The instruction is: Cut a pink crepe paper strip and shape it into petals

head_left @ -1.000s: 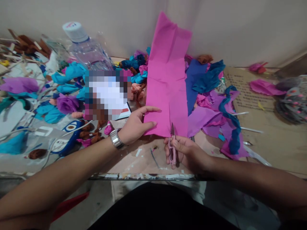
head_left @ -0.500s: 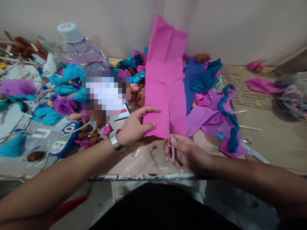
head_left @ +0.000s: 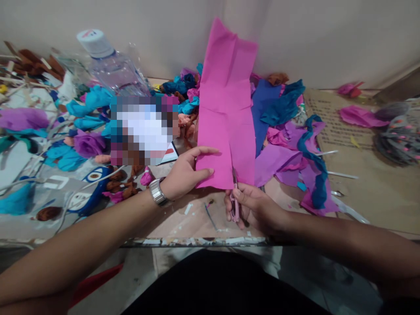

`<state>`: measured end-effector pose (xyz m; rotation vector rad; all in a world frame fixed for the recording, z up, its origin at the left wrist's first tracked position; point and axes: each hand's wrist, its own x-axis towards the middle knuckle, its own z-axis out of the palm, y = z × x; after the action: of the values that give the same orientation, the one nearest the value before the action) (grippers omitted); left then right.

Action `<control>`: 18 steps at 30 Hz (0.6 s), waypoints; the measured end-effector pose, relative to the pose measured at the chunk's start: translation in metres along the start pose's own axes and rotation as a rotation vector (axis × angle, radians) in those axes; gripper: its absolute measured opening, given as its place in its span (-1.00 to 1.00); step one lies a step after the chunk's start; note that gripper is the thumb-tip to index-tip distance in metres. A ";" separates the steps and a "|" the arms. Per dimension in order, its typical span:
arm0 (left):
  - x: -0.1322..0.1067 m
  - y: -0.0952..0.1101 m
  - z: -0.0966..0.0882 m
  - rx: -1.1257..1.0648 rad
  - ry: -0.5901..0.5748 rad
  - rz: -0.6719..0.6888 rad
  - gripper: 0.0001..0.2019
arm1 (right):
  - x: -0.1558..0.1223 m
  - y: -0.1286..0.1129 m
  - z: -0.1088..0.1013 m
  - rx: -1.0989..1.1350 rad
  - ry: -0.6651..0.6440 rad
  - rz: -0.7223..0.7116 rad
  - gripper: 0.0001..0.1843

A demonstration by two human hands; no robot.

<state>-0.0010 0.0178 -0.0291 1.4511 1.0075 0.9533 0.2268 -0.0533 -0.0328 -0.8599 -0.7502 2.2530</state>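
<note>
A tall sheet of pink crepe paper (head_left: 226,96) stands up from the table, its top leaning toward the wall. My left hand (head_left: 190,170) pinches its lower left edge, thumb in front and index finger stretched over it. A metal watch sits on that wrist. Held in my right hand (head_left: 252,203) is a pair of small pink-handled scissors (head_left: 235,205), blades pointing up at the lower edge of the paper. A slit runs upward from the blades into the sheet. The lower fingers of my right hand are partly hidden behind the handles.
A clear plastic bottle (head_left: 114,70) with a white cap stands at back left. Crumpled blue, purple and brown paper pieces surround a pixelated device. Purple paper scraps (head_left: 278,162) and a teal twisted strip (head_left: 315,162) lie right, beside cardboard (head_left: 370,192) and a grey mesh bundle (head_left: 400,135).
Almost nothing differs. Both hands keep their places, and the scissors and the pink paper have barely shifted.
</note>
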 end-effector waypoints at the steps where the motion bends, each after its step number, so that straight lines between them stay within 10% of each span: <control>1: 0.000 0.000 0.000 0.004 -0.002 0.001 -0.53 | 0.000 0.000 0.000 -0.004 0.003 0.002 -0.66; 18: -0.001 -0.004 -0.002 0.098 -0.022 -0.082 -0.58 | 0.000 -0.001 0.001 -0.020 0.017 -0.015 -0.63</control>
<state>-0.0033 0.0175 -0.0325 1.4862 1.1025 0.8373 0.2265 -0.0526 -0.0314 -0.8790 -0.7701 2.2259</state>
